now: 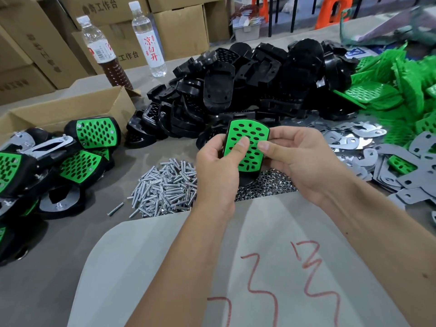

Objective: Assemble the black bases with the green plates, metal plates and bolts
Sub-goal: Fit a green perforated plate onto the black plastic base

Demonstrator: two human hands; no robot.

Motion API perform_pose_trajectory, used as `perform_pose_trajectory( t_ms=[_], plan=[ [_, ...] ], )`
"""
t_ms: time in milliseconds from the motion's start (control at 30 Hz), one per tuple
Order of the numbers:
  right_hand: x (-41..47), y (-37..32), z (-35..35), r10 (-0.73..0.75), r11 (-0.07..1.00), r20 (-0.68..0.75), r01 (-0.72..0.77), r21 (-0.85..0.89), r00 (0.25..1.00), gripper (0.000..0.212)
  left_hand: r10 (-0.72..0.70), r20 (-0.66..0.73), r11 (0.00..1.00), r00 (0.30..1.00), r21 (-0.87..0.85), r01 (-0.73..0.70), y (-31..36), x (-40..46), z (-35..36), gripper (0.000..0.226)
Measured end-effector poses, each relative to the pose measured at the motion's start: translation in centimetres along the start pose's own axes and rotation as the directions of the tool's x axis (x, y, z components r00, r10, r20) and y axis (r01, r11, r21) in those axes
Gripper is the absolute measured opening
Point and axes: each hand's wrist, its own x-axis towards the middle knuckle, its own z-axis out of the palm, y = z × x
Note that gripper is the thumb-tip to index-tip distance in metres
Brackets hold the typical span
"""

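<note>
A green perforated plate (247, 140) lies on top of a black base (247, 177), and both my hands hold the pair above the table. My left hand (217, 168) grips its left side, thumb pressing on the green face. My right hand (299, 159) grips the right side, thumb also on the green plate. Below them lie a heap of silver bolts (165, 185) and a heap of nuts (266, 185). Loose black bases (247, 83) are piled behind, green plates (389, 90) at the far right, metal plates (377, 156) to the right.
Several finished green-and-black assemblies (59, 161) lie at the left beside an open cardboard box (70, 112). Two bottles (148, 38) stand at the back in front of stacked cartons. A white sheet (236, 267) with red marks covers the near table.
</note>
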Motion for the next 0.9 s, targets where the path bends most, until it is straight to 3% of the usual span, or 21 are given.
perform_pose_trajectory(
  t_ms=[200, 467, 600, 733, 900],
  plan=[
    [-0.12, -0.13, 0.51, -0.052, 0.998, -0.004, 0.052, -0.043, 0.999, 0.016, -0.095, -0.011, 0.992, 0.995, -0.086, 0.094, 0.44, 0.06, -0.34, 0.015],
    [0.08, 0.05, 0.64, -0.055, 0.999, -0.022, 0.055, -0.002, 0.998, 0.022, 0.083, -0.019, 0.996, 0.996, 0.045, -0.082, 0.29, -0.45, 0.24, 0.015],
    [-0.05, -0.07, 0.46, -0.011, 1.0, 0.05, 0.012, -0.016, 0.999, 0.025, 0.081, -0.027, 0.996, 0.996, 0.036, -0.08, 0.14, -0.43, 0.07, 0.017],
    [-0.14, -0.15, 0.32, -0.095, 0.993, -0.006, 0.094, -0.072, 0.995, 0.027, 0.063, -0.01, 0.998, 0.998, 0.023, -0.062, 0.11, -0.34, 0.13, 0.005],
    [-0.24, -0.05, 0.67, -0.122, 0.992, -0.057, 0.123, 0.018, 0.991, 0.03, 0.007, -0.02, 0.997, 1.0, -0.075, -0.009, 0.13, -0.21, 0.15, 0.006]
  ],
)
